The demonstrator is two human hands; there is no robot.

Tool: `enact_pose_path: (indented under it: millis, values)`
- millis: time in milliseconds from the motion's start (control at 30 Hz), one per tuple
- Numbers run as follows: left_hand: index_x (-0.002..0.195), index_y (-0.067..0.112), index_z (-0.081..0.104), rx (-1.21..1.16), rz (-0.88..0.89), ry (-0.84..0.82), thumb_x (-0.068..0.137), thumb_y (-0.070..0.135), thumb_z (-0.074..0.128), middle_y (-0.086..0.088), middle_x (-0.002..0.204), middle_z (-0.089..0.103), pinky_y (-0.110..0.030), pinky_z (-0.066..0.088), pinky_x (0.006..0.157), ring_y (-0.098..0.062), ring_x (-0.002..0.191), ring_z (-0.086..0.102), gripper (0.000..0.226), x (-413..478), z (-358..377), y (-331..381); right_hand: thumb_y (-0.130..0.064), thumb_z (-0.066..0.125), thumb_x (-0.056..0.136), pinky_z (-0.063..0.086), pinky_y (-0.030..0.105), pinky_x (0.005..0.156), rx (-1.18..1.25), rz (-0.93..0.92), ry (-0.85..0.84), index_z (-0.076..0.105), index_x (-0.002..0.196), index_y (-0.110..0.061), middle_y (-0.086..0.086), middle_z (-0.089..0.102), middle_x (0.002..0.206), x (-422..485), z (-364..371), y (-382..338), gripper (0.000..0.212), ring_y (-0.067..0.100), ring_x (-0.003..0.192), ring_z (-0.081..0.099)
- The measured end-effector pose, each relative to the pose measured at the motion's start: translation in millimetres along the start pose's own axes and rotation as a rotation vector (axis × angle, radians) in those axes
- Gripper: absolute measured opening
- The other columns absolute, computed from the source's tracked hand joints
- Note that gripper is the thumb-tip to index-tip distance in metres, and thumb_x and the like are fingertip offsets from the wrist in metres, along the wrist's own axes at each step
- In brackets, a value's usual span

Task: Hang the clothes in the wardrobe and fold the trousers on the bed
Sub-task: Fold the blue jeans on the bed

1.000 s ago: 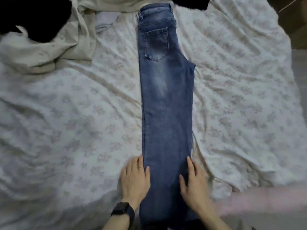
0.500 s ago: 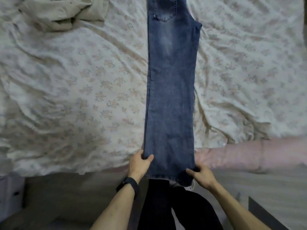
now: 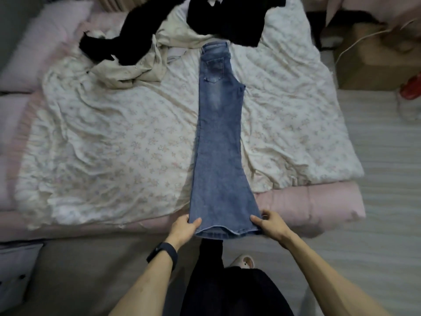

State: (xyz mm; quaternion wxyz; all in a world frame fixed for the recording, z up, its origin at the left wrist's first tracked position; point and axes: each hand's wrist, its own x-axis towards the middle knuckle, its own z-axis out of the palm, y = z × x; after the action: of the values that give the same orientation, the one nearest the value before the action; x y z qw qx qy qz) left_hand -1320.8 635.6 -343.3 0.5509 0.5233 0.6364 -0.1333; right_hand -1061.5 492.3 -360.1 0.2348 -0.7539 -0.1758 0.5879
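Note:
Blue jeans [image 3: 218, 142] lie lengthwise on the bed [image 3: 102, 144], legs stacked one on the other, waistband far from me and hem hanging over the near edge. My left hand [image 3: 183, 229] pinches the left corner of the hem. The right corner of the hem is pinched by my right hand [image 3: 270, 223]. A beige garment [image 3: 134, 74] and black clothes [image 3: 136, 39] lie crumpled at the far end of the bed.
The floral sheet covers a pink mattress [image 3: 307, 206]. A cardboard box [image 3: 373, 62] stands on the floor at the right, with a red item [image 3: 412, 87] beside it. My legs and a slipper [image 3: 242, 262] are on the floor below the hem.
My hands slid down the jeans legs from flat on the fabric to gripping the hem corners at the bed's edge. The view has pulled back, showing the whole bed.

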Motion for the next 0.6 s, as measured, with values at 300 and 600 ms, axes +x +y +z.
enact_pose_path:
  millis: [300,600]
  values:
    - [0.092,0.001,0.058,0.155,-0.032,-0.163,0.102,0.015,0.052,-0.014,0.080,0.067,-0.021,0.041,0.037,-0.011,0.042,0.061,0.018,-76,-16,19,-0.012,0.055,0.101,0.025,0.022,0.045,0.086,0.129,-0.132,0.056,0.087,-0.006,0.002,0.047,0.053,-76,-2,-3,0.015,0.013,0.044,0.036]
    - [0.127,0.004,0.053,-0.191,0.066,-0.149,0.103,0.000,0.038,-0.020,0.109,0.062,-0.020,0.037,0.037,-0.022,0.059,0.053,0.029,-69,-48,90,-0.004,0.052,0.092,0.047,0.025,0.050,0.473,0.084,0.230,0.046,0.089,-0.013,0.015,0.056,0.071,-65,-26,-81,0.011,0.019,0.053,0.055]
